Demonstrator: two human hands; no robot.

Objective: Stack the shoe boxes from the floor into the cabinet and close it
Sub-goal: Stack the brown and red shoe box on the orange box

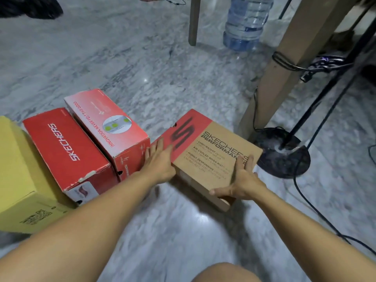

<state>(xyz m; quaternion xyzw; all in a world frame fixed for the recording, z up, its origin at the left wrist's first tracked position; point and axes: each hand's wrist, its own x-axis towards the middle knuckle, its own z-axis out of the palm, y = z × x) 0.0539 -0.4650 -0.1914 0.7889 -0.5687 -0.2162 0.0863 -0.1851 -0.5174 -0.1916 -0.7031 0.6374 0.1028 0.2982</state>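
Note:
A brown and red Skechers shoe box (211, 147) lies on the marble floor at centre right. My left hand (159, 161) presses against its left edge and my right hand (241, 180) clasps its near right corner. To the left, a pale red shoe box (105, 123) and a red Skechers shoe box (65, 147) stand side by side, touching. A yellow box (18, 176) sits at the far left against the red one. No cabinet is in view.
A wooden table leg (284, 72) wrapped with black cable stands just right of the brown box. A black round stand base (284, 153) with cables sits beside it. A large water bottle (246, 23) and a thin leg (194, 21) stand behind. My knee (225, 273) shows at the bottom.

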